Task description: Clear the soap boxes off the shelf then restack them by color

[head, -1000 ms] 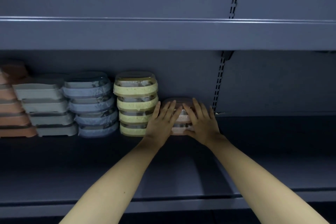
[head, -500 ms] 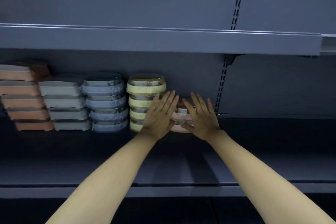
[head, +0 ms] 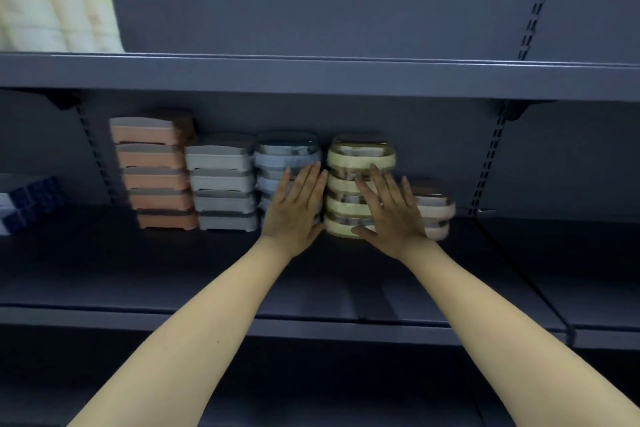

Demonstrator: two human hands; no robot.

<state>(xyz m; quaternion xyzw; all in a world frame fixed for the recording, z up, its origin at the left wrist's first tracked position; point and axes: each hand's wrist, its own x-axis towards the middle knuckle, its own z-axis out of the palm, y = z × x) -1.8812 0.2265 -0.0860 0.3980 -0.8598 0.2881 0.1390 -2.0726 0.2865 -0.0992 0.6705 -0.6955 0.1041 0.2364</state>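
We held our left hand (head: 297, 211) flat and released against the blue stack (head: 284, 163), our right hand (head: 389, 215) likewise spread on the yellow stack (head: 360, 156), all along the shelf's (head: 138, 274) back edge.

The left hand (head: 294, 210) hides the blue stack's (head: 287, 154) lower boxes.

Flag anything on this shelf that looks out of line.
The orange stack leans: each box sits further right going down. The pink stack at the far right is shorter than the other stacks. Nothing looks spilled or damaged.
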